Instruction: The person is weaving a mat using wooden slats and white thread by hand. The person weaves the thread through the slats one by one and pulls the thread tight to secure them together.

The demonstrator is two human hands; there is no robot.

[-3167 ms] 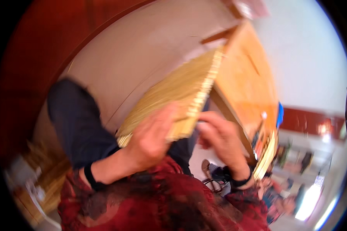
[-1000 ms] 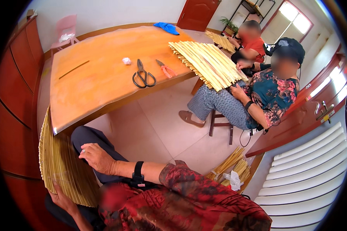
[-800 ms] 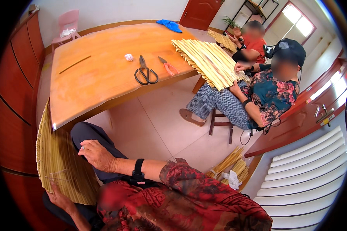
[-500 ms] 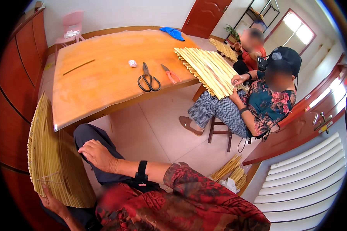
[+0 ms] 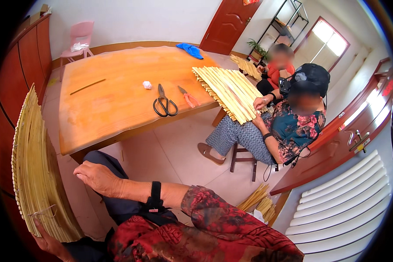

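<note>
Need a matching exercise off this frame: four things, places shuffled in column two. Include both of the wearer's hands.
Column 1
1. Left hand
2. Right hand
3. Black scissors
4. Blue cloth

Column 2
A. By the far edge of the orange table
B. At the near end of the stalk mat
C. Over a dark trouser leg
D. Next to the red-handled pliers

Pairs: 1-B, 2-C, 3-D, 4-A

The near mat (image 5: 38,170) is straw-yellow, the table (image 5: 113,102) orange, the co-worker's trousers (image 5: 239,136) zigzagged blue-and-white.
</note>
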